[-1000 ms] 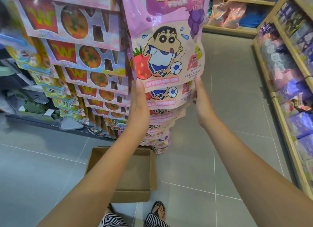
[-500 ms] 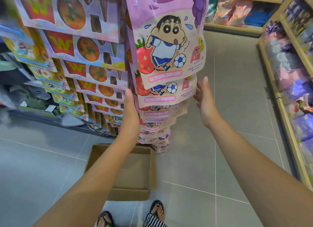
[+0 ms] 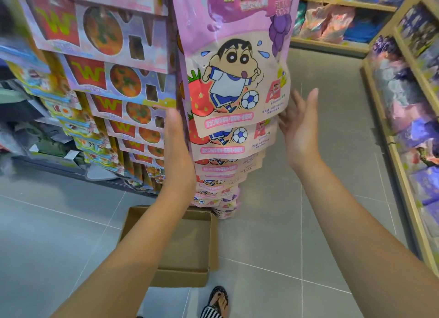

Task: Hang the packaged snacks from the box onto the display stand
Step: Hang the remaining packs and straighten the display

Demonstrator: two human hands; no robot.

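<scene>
A column of pink snack bags (image 3: pixel 234 75) with a cartoon boy and a football hangs down the display stand, one overlapping the other. My left hand (image 3: pixel 178 149) lies flat against the left edge of the bags, fingers together. My right hand (image 3: pixel 300 125) is at the right edge, fingers spread, fingertips touching or just off the lower corner of the front bag. Neither hand grips a bag. A brown cardboard box (image 3: pixel 209 244) sits open on the floor below, and no bags show inside it.
Boxed snacks marked with a W (image 3: pixel 99 78) hang on the stand to the left. Wooden shelves of packets (image 3: pixel 408 108) line the right and far walls. Grey tiled floor (image 3: pixel 332 175) lies between. My sandalled foot (image 3: pixel 219 301) stands by the box.
My right hand has come off the bags' right edge and spread its fingers. My left hand stayed flat on the left edge. The view shifted slightly.
</scene>
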